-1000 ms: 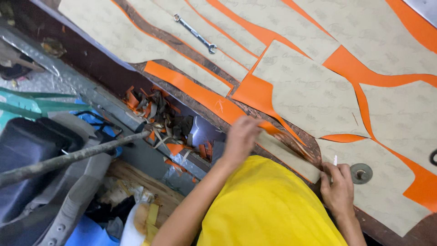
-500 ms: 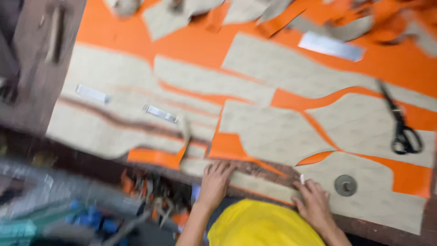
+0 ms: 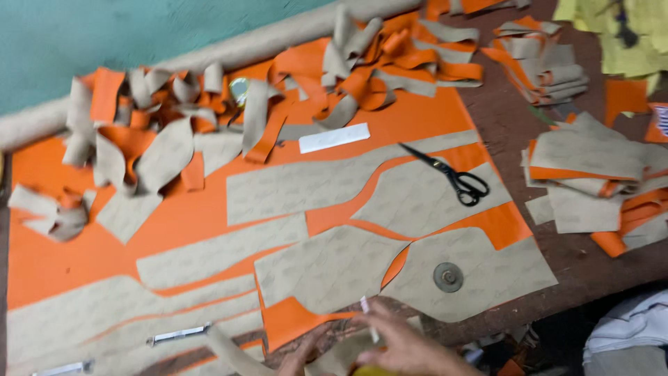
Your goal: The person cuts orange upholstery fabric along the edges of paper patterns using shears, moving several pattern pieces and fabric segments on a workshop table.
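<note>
My two hands are at the bottom edge of the view, at the near edge of a wooden table (image 3: 518, 118). My right hand (image 3: 407, 347) holds a small white stick (image 3: 367, 319) that points up over a tan paper pattern piece (image 3: 327, 268). My left hand (image 3: 304, 355) is blurred and lies by an orange flap (image 3: 289, 320) and a loose tan piece (image 3: 341, 356); its grip is unclear. A large orange sheet (image 3: 69, 244) covered with tan pattern pieces spreads over the table. A round metal weight (image 3: 448, 276) sits just beyond my right hand.
Black scissors (image 3: 456, 179) lie on the patterns to the right. Curled orange-and-tan scraps (image 3: 160, 118) pile along the far side by a teal wall. Stacks of cut pieces (image 3: 591, 163) sit on the right. A white strip (image 3: 334, 138) and small metal bars (image 3: 177, 335) rest on the sheet.
The view has swung up from the table's near edge to take in the whole tabletop. Both hands stay at the near edge, the right one still with the white stick.
</note>
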